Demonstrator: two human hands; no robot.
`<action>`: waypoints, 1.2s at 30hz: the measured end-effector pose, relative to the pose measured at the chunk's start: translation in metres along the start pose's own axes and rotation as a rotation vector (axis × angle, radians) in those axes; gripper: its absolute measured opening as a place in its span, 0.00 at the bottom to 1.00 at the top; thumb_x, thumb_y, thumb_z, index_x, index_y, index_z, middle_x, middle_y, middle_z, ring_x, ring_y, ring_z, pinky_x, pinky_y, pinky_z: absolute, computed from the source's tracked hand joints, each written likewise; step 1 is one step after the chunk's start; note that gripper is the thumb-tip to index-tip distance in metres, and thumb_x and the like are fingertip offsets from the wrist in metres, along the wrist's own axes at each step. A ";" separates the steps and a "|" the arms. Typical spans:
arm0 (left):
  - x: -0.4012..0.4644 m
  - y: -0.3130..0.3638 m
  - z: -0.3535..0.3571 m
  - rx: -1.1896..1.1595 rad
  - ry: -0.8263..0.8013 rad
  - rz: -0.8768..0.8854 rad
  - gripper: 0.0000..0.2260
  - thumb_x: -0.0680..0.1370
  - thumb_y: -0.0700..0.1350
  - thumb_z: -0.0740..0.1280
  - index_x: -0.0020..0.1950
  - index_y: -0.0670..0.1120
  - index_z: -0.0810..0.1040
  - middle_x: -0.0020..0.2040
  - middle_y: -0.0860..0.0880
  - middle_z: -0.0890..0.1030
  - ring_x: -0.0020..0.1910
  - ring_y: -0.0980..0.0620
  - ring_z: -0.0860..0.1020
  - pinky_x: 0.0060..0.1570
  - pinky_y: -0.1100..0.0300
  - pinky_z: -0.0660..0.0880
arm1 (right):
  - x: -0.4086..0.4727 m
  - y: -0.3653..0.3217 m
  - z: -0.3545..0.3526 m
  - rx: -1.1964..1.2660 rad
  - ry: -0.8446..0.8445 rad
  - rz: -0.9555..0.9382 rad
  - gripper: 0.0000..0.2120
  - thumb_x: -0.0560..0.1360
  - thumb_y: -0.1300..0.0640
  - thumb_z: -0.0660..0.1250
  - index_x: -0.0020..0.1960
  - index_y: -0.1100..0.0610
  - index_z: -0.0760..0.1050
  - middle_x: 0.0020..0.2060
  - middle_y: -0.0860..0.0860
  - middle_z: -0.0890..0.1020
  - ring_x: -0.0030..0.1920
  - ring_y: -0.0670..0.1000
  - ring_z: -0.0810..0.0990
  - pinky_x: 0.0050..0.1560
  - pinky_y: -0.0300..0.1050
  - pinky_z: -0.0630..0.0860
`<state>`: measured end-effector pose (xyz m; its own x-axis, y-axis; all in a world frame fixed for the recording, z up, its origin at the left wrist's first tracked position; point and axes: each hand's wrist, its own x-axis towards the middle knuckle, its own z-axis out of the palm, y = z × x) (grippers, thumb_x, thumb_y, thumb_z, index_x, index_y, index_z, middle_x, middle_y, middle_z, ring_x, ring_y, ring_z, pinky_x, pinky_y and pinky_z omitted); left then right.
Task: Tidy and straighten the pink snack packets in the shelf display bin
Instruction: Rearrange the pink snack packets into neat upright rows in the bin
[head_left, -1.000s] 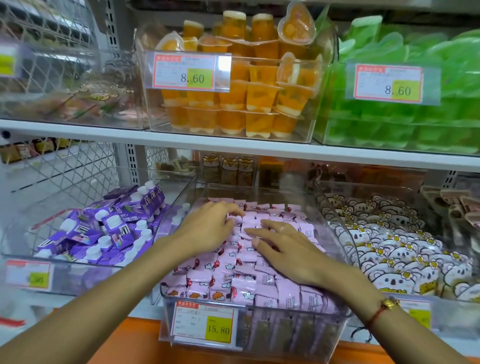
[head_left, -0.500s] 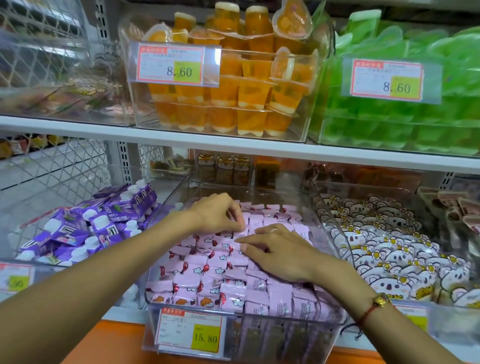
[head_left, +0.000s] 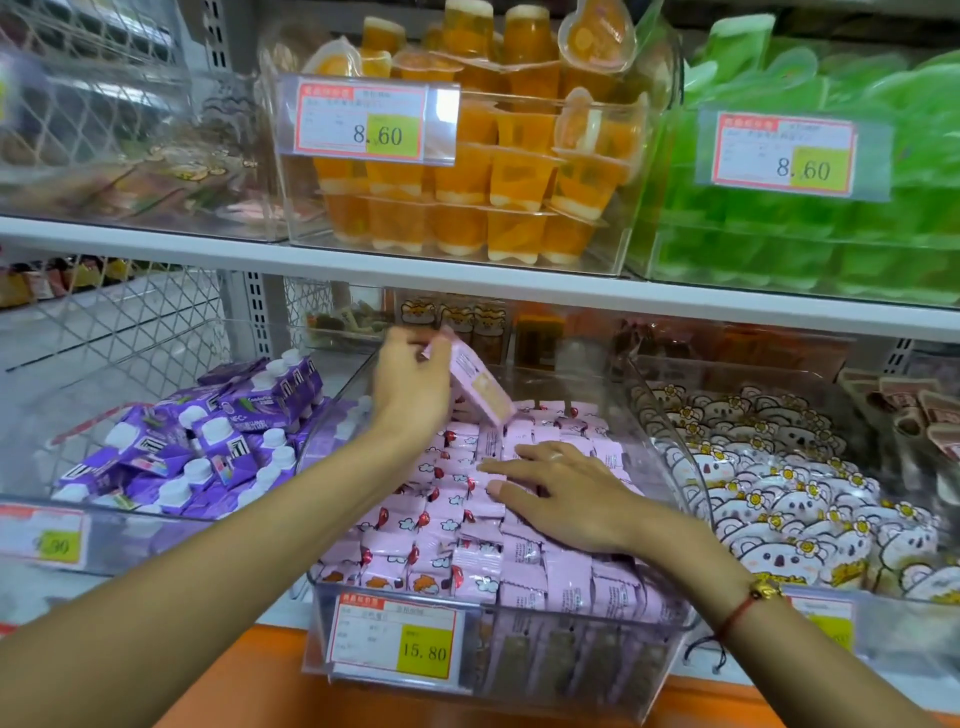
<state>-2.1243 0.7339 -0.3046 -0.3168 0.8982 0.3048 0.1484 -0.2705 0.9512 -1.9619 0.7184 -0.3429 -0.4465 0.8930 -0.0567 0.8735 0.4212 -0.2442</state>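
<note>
Nearest to us, at the front wall of the clear display bin (head_left: 670, 631), we see a price tag (head_left: 396, 637) reading 15.80, clipped on its left half. Behind that wall the pink snack packets (head_left: 441, 525) fill the bin in rough rows, those at the front right standing on edge, those further in lying flatter with red-and-white prints showing.

Our right hand (head_left: 563, 499) lies flat on top of the packets in the right middle of the bin, fingers straight and spread, pointing left, pressing on them and gripping nothing. A red cord bracelet (head_left: 748, 605) with a gold bead sits on that wrist.

Further in and to the left, our left hand (head_left: 410, 389) is raised above the back of the bin, its fingers curled round a lifted packet (head_left: 475, 382). That packet is tilted, its pale back face turned toward us, its lower end just above the rows and up to the left of the right hand's fingertips.

Beside the bin on the left we see purple pouches (head_left: 208, 441) with white caps, on the right koala-print packets (head_left: 789, 499). On the shelf above stand orange jelly cups (head_left: 493, 171) and green jelly cups (head_left: 810, 244), each tagged 8.60.
</note>
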 end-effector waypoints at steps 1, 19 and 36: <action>-0.004 0.003 -0.005 -0.071 0.051 -0.009 0.09 0.82 0.46 0.58 0.57 0.42 0.70 0.54 0.41 0.81 0.51 0.44 0.80 0.52 0.49 0.78 | -0.001 0.000 0.000 0.009 0.000 -0.001 0.21 0.79 0.38 0.50 0.71 0.36 0.62 0.75 0.51 0.61 0.75 0.50 0.54 0.72 0.55 0.54; -0.034 0.004 -0.036 -0.290 -0.153 -0.159 0.17 0.77 0.52 0.65 0.64 0.51 0.70 0.56 0.53 0.78 0.54 0.56 0.80 0.48 0.59 0.80 | -0.017 -0.026 -0.028 1.162 0.456 0.079 0.08 0.70 0.50 0.73 0.42 0.54 0.84 0.39 0.53 0.86 0.37 0.46 0.80 0.37 0.35 0.76; -0.036 -0.030 -0.022 0.162 -0.342 0.084 0.09 0.73 0.47 0.72 0.48 0.53 0.74 0.51 0.55 0.80 0.49 0.61 0.78 0.47 0.64 0.77 | -0.018 -0.025 -0.032 1.274 0.659 -0.025 0.17 0.73 0.63 0.70 0.60 0.63 0.73 0.48 0.58 0.83 0.41 0.48 0.84 0.42 0.32 0.78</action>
<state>-2.1383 0.7017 -0.3431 0.0290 0.9464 0.3218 0.3154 -0.3142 0.8955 -1.9699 0.6966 -0.3048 0.0190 0.9456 0.3248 -0.0569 0.3253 -0.9439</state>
